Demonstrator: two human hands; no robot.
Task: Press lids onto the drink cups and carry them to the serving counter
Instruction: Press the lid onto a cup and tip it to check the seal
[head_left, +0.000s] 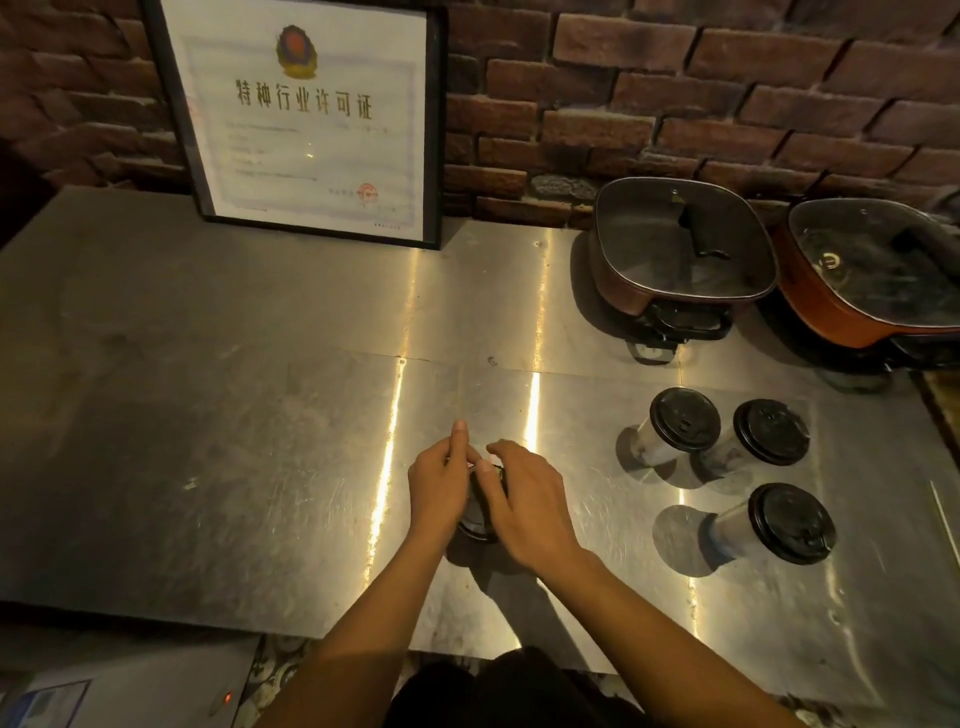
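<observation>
Both my hands rest on top of one drink cup with a black lid near the front middle of the steel counter. My left hand covers the lid's left side, index finger pointing up and away. On the lid's right side lies my right hand, fingers curled over the rim. The cup body is almost fully hidden under the hands. Three more clear cups with black lids stand to the right: one, one, and a nearer one.
Two red electric pots with glass lids sit at the back right against a brick wall. A framed certificate leans on the wall at the back left. A device with a red light is below the counter's front edge.
</observation>
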